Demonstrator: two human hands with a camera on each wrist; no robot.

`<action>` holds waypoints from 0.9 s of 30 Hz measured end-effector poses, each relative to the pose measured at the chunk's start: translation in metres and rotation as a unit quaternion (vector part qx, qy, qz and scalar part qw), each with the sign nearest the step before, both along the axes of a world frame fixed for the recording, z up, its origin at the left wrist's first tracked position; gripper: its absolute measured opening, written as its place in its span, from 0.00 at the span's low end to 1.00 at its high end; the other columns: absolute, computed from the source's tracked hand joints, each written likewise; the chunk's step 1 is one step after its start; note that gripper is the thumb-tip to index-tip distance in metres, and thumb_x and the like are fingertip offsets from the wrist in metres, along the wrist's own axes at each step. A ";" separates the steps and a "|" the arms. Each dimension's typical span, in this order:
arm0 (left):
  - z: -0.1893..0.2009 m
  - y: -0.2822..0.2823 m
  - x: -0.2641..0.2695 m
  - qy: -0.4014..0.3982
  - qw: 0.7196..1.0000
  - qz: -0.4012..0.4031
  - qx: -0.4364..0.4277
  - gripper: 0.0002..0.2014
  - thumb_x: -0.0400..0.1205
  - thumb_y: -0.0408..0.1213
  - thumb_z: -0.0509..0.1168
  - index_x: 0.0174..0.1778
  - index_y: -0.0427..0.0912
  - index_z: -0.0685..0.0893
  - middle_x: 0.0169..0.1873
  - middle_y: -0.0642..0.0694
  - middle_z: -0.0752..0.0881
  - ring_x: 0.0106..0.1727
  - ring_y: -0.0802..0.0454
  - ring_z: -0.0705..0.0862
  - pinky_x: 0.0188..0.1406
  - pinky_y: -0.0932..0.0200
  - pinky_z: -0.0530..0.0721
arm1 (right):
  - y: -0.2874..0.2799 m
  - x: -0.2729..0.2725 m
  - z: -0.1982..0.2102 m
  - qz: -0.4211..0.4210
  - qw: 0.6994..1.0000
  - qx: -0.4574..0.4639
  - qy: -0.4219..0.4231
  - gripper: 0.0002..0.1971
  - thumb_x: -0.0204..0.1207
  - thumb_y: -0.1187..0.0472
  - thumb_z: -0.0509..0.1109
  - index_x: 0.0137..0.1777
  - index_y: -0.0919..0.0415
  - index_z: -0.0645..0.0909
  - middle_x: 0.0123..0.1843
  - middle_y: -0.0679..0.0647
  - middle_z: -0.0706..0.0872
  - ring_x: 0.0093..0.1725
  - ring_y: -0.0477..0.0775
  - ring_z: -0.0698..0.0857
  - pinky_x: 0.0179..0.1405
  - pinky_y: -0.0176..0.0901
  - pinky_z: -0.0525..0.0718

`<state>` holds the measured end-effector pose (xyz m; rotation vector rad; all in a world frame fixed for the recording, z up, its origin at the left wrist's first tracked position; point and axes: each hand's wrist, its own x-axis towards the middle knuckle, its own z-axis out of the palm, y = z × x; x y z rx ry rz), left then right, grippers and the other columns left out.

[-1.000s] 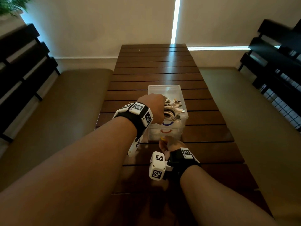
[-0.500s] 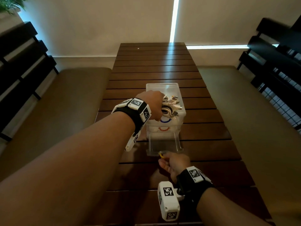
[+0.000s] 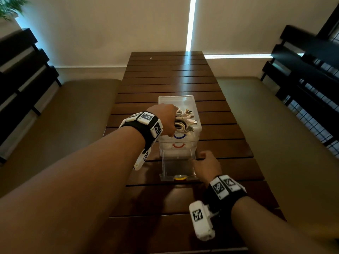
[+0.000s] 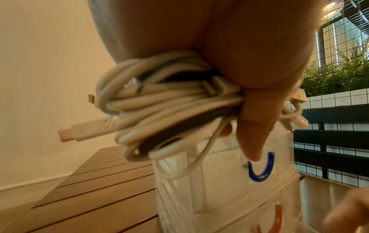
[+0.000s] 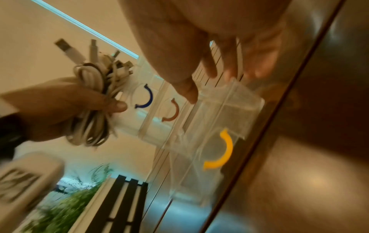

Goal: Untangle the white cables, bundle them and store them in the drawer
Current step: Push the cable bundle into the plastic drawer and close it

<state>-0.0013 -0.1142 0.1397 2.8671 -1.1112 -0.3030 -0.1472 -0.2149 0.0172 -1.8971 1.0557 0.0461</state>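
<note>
My left hand [image 3: 166, 120] grips a coiled bundle of white cables [image 3: 183, 121], held just above the top of a small clear drawer unit [image 3: 177, 102]. In the left wrist view my fingers [image 4: 253, 113] curl round the cables [image 4: 169, 110], and several plugs stick out. The bottom drawer [image 3: 177, 166], with its yellow handle [image 3: 180, 178], stands pulled out toward me and looks empty. My right hand [image 3: 206, 162] hovers at the drawer's right side with relaxed fingers, holding nothing. The right wrist view shows its fingertips [image 5: 188, 93] near the open drawer [image 5: 225, 110].
The unit stands on a dark slatted wooden table [image 3: 170, 79]. Its upper drawers, with a blue handle [image 3: 179, 137] and a red handle [image 3: 178, 146], are closed. Padded benches [image 3: 64, 116] with dark slatted backs flank the table on both sides.
My right hand pulled the bottom drawer out by its yellow handle, then let go and moved to the drawer's right side. My left hand kept the cable bundle above the unit.
</note>
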 end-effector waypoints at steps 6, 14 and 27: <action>-0.001 0.000 0.002 0.003 1.000 0.000 0.000 0.20 0.64 0.43 0.81 0.47 0.47 0.80 0.40 0.50 0.85 0.41 0.48 0.85 0.40 0.53 0.85 | -0.009 0.010 0.004 0.121 0.987 -0.089 0.057 0.10 0.76 0.65 0.71 0.54 0.56 0.89 0.55 0.54 0.90 0.51 0.54 0.88 0.52 0.43 0.87; 0.001 -0.002 0.008 -0.004 1.000 -0.009 0.004 0.20 0.63 0.42 0.81 0.45 0.47 0.79 0.37 0.50 0.84 0.40 0.48 0.84 0.40 0.54 0.85 | -0.008 -0.010 -0.004 0.131 0.985 -0.098 0.051 0.12 0.71 0.65 0.74 0.54 0.54 0.89 0.50 0.54 0.91 0.48 0.52 0.88 0.50 0.40 0.87; -0.003 -0.006 0.013 -0.016 1.000 0.004 -0.004 0.22 0.63 0.47 0.81 0.47 0.47 0.80 0.38 0.50 0.83 0.39 0.49 0.83 0.38 0.53 0.86 | -0.013 -0.001 -0.002 0.158 0.977 -0.128 0.070 0.10 0.74 0.66 0.71 0.52 0.54 0.90 0.51 0.55 0.90 0.49 0.54 0.88 0.51 0.44 0.88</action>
